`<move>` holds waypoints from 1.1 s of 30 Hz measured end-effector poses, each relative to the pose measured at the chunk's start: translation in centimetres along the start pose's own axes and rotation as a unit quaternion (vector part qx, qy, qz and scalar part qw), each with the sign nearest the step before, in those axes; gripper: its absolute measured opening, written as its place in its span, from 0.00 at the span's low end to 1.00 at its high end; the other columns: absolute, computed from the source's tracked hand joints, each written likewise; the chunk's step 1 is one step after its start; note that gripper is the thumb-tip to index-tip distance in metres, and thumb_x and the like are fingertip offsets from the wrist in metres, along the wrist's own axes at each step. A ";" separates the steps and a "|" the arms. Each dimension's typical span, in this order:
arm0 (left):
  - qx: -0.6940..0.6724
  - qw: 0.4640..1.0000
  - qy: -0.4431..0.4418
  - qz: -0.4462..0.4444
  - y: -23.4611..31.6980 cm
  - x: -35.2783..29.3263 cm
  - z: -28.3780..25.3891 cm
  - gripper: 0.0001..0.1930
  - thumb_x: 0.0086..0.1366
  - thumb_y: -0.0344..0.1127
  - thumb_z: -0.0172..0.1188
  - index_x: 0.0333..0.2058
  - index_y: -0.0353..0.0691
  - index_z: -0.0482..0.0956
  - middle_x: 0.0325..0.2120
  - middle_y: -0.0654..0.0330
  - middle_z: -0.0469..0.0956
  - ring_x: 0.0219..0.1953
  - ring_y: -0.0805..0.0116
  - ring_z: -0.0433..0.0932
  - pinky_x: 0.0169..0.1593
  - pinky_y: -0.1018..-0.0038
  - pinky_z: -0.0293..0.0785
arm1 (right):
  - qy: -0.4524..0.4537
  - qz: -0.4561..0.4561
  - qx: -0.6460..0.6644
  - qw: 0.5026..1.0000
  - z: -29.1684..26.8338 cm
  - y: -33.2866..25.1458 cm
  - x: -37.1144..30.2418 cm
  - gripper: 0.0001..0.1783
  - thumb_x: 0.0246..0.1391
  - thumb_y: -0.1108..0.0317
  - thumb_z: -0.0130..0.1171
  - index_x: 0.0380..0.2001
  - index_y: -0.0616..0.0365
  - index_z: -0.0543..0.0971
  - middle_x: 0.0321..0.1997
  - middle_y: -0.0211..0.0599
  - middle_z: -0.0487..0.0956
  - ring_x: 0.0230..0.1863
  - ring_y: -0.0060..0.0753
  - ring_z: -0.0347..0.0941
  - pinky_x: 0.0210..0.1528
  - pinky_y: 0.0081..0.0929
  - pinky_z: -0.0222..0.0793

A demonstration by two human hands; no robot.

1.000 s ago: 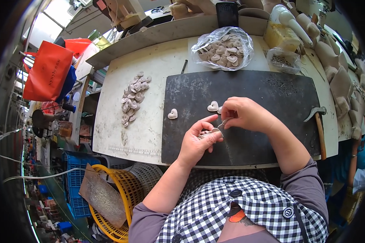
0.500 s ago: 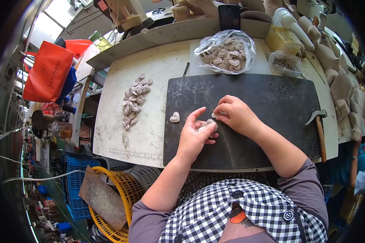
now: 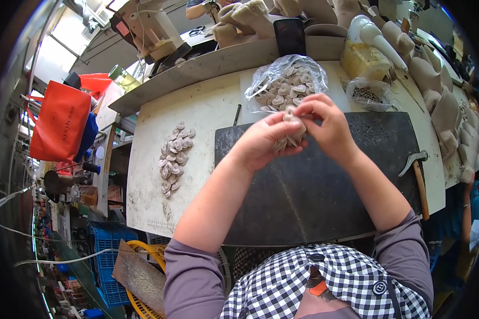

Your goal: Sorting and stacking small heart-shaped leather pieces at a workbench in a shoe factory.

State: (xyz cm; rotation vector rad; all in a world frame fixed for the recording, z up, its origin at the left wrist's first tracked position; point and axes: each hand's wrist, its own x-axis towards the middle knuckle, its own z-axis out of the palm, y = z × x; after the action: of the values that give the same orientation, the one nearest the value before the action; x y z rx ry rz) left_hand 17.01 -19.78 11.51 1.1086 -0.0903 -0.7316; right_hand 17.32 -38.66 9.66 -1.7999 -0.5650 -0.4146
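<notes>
My left hand (image 3: 261, 139) is closed around a small stack of beige heart-shaped pieces (image 3: 294, 134), held over the far part of the black mat (image 3: 324, 196). My right hand (image 3: 332, 125) has its fingertips pinched at the top of that stack, against one of the pieces. Just beyond both hands, a clear plastic bag (image 3: 255, 87) is full of similar hearts. A loose pile of heart pieces (image 3: 175, 154) lies on the white tabletop (image 3: 143, 186) to the left of the mat. My fingers hide part of the stack.
A hammer (image 3: 419, 181) with a wooden handle lies at the mat's right edge. Behind it sits a small clear bag of metal bits (image 3: 366, 95). A dark phone (image 3: 289, 37) leans at the back ledge. A thin dark rod (image 3: 237, 114) lies left of the full bag.
Both hands have moved away from me, toward the plastic bag, keeping the heart pieces. The single heart on the mat's left side no longer shows; my left forearm now crosses there. The view has tilted upward.
</notes>
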 end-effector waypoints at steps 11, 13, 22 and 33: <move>0.202 0.933 0.293 0.061 6.1 10.1 -2.9 0.29 0.61 0.42 0.67 0.58 0.38 0.70 0.49 0.56 0.76 0.51 0.64 0.74 0.52 0.67 0.73 | -0.118 -0.011 -0.331 0.936 -0.6 7.2 8.7 0.18 0.50 0.78 0.54 0.46 0.59 0.79 0.55 0.47 0.75 0.59 0.48 0.69 0.62 0.39 0.65; 0.262 0.915 0.284 0.120 6.7 10.1 -3.7 0.37 0.58 0.36 0.66 0.64 0.32 0.60 0.55 0.48 0.71 0.52 0.62 0.73 0.54 0.68 0.71 | -0.098 -0.053 -0.395 0.912 -1.1 6.7 8.6 0.19 0.50 0.78 0.54 0.47 0.60 0.79 0.57 0.48 0.74 0.61 0.49 0.67 0.64 0.39 0.63; 0.334 0.895 0.228 0.187 8.4 4.4 -2.7 0.29 0.59 0.30 0.61 0.60 0.33 0.67 0.44 0.55 0.78 0.41 0.73 0.75 0.46 0.75 0.72 | -0.100 -0.130 -0.493 0.854 -2.1 2.3 8.5 0.20 0.51 0.78 0.54 0.50 0.63 0.77 0.62 0.49 0.70 0.64 0.47 0.65 0.66 0.38 0.61; 0.062 0.830 0.452 0.321 -1.1 -20.6 -9.2 0.12 0.69 0.30 0.53 0.49 0.35 0.75 0.43 0.57 0.80 0.45 0.70 0.80 0.50 0.75 0.75 | -0.318 -0.164 -0.191 0.914 11.4 -4.5 -2.9 0.11 0.53 0.68 0.63 0.40 0.56 0.80 0.42 0.34 0.76 0.44 0.38 0.74 0.47 0.33 0.73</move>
State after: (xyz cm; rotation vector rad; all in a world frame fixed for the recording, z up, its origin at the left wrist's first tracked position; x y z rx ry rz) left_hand 4.48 -0.95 12.08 1.3450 0.2947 0.4495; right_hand 12.29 -27.22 8.31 -2.2275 -1.3280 -0.1541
